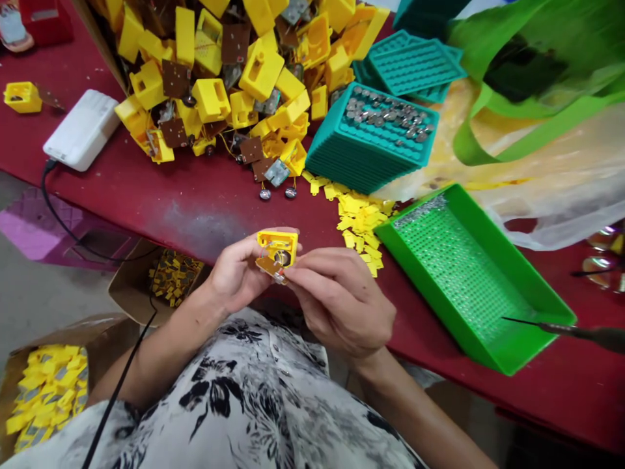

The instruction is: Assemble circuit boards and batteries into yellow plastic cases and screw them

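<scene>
Close to my body, my left hand (239, 270) holds a small yellow plastic housing (291, 240) with its open side up. Inside it sit a round dark speaker (282, 257) and thin wires. A brown circuit board (269, 266) hangs out of the housing's near side. My right hand (344, 296) pinches the board's edge near a small metallic part (280, 277); its fingertips partly hide what they grip. Just beyond my hands, small flat yellow plastic pieces (361, 218) lie scattered on the red table (205, 212).
A large heap of yellow housings (212, 101) with boards fills the back. Teal trays (371, 143) hold button cells. The green bin (493, 260) contains tiny metal parts; a screwdriver (556, 327) crosses its rim. A white power bank (81, 130) trails a cable. Boxes of yellow parts (46, 391) stand lower left.
</scene>
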`<state>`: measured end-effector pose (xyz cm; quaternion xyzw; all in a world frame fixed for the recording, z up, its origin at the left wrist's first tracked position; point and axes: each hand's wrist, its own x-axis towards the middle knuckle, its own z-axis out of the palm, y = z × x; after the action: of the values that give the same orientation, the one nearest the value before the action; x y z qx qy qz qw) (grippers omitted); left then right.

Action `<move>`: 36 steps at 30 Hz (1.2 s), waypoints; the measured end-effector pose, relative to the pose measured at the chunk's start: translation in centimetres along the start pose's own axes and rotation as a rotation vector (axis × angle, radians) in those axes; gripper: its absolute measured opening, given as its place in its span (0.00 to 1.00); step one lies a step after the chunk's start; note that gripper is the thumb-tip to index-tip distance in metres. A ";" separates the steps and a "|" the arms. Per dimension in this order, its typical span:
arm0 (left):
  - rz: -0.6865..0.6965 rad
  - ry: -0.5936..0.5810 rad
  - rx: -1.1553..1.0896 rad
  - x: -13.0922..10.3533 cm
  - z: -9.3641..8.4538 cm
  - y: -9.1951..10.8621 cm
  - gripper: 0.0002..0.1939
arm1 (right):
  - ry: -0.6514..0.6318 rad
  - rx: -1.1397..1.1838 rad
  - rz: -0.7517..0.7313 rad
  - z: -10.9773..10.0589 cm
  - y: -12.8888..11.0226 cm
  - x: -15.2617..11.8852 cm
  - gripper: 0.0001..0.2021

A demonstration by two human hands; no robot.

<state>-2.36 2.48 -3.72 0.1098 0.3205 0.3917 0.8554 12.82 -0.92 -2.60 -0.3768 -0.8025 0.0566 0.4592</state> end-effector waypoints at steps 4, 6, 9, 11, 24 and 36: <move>-0.039 -0.052 -0.024 -0.3 0.3 0.1 0.22 | -0.002 -0.041 -0.004 -0.6 0.0 0.0 0.12; -0.066 -0.049 -0.007 -0.5 0.7 0.3 0.20 | -0.031 -0.044 -0.024 -0.9 0.0 -0.2 0.12; -0.132 0.002 0.053 -0.6 1.3 0.6 0.20 | -0.094 -0.052 -0.054 -1.4 -0.2 -0.7 0.11; -0.176 0.032 0.070 -0.5 1.5 0.6 0.22 | -0.107 -0.063 -0.047 -1.6 -0.3 -1.0 0.11; -0.118 0.028 0.144 -0.2 2.4 -0.1 0.18 | -0.191 -0.089 -0.063 -3.7 0.3 -1.1 0.10; -0.099 -0.038 0.205 -0.5 3.0 0.0 0.16 | -0.260 -0.084 -0.003 -5.6 0.4 0.1 0.14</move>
<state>-0.76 2.30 -1.18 0.1881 0.3477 0.3122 0.8639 17.34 -2.03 0.46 -0.3840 -0.8574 0.0704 0.3353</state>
